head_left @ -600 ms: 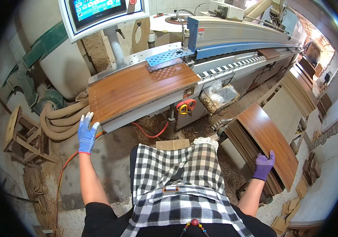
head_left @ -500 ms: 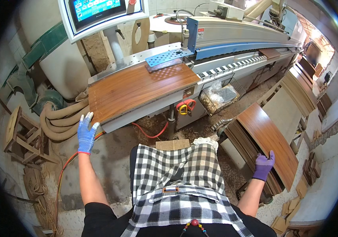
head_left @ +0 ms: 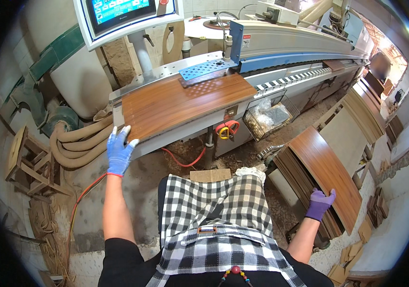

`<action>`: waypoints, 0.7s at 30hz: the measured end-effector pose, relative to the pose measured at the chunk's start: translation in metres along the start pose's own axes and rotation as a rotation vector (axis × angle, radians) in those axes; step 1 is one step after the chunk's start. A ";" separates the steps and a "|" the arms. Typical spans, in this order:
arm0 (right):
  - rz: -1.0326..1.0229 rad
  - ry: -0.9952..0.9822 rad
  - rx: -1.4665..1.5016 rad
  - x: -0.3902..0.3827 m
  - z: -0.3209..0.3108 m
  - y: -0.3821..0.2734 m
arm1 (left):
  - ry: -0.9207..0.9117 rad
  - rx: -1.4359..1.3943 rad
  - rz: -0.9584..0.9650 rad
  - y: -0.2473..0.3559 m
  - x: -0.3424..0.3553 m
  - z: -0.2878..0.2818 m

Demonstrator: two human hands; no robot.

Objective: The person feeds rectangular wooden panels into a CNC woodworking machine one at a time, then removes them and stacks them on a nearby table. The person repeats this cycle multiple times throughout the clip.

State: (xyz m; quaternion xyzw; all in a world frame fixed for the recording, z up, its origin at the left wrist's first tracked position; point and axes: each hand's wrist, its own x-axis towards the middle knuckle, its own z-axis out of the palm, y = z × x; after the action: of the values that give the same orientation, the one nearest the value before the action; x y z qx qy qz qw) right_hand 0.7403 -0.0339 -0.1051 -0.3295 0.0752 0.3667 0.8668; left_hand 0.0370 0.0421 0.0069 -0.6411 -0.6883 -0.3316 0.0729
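Note:
My left hand (head_left: 118, 150), in a blue glove, rests with spread fingers against the near left corner of a brown wood-grain panel (head_left: 185, 103) lying flat on the machine's infeed table. My right hand (head_left: 320, 203), in a purple glove, grips the near end of the top panel (head_left: 326, 172) on a stack of similar brown panels (head_left: 300, 179) at my right side. A perforated blue guide plate (head_left: 207, 69) sits over the far edge of the panel on the table.
A long grey and blue edge-banding machine (head_left: 300, 45) runs off to the upper right. A touchscreen console (head_left: 123, 14) hangs above the table. Flexible hoses (head_left: 77, 146) and a wooden stool (head_left: 29, 160) stand at left. A wire basket (head_left: 269, 117) and offcuts lie on the floor.
My left hand has shifted slightly closer to the panel's corner. My right hand stays on the top panel of the stack.

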 end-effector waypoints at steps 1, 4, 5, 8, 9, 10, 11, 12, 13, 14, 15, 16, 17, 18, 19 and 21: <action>0.023 -0.027 -0.004 0.005 -0.005 -0.003 | 0.002 0.025 0.008 0.005 0.003 0.007; 0.061 -0.042 0.000 -0.001 -0.002 -0.006 | 0.003 0.089 0.028 0.030 0.011 0.023; 0.069 -0.037 0.004 -0.005 0.001 -0.006 | -0.005 0.095 0.026 0.039 0.015 0.027; 0.062 -0.124 -0.047 -0.007 -0.002 -0.012 | -0.024 0.074 0.012 0.065 0.025 0.042; 0.061 -0.126 -0.058 -0.007 0.000 -0.011 | -0.018 0.052 -0.003 0.069 0.027 0.047; 0.060 -0.129 -0.068 -0.006 0.002 -0.010 | -0.011 0.030 -0.017 0.071 0.028 0.056; 0.059 -0.132 -0.079 -0.006 0.004 -0.009 | -0.004 0.007 -0.032 0.074 0.028 0.061; 0.028 -0.122 -0.135 -0.010 0.005 -0.009 | -0.018 0.149 -0.081 0.085 0.026 0.061; -0.002 -0.112 -0.192 -0.016 0.004 -0.007 | -0.017 0.144 -0.038 0.085 0.026 0.063; -0.032 -0.102 -0.248 -0.024 0.004 -0.005 | -0.016 0.140 0.003 0.083 0.025 0.064; -0.038 -0.117 -0.264 -0.032 0.003 -0.003 | -0.014 0.135 0.045 0.080 0.025 0.064; -0.041 -0.131 -0.282 -0.042 0.001 0.001 | -0.031 0.135 0.075 0.077 0.023 0.063; -0.043 -0.146 -0.300 -0.052 0.001 0.006 | -0.031 0.107 0.084 0.076 0.021 0.062; 0.030 -0.197 -0.347 -0.072 0.010 0.008 | -0.032 0.084 0.087 0.074 0.018 0.057; -0.147 -0.297 -0.497 -0.075 0.004 0.018 | -0.034 0.052 0.100 0.076 0.017 0.053; -0.505 -0.494 -0.795 -0.076 -0.014 0.042 | -0.052 -0.009 0.116 0.084 0.007 0.046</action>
State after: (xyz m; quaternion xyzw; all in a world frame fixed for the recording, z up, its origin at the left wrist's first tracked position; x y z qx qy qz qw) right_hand 0.6578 -0.0654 -0.1092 -0.5440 -0.3578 0.2136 0.7283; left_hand 0.1293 0.0703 0.0058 -0.6888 -0.6501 -0.3130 0.0713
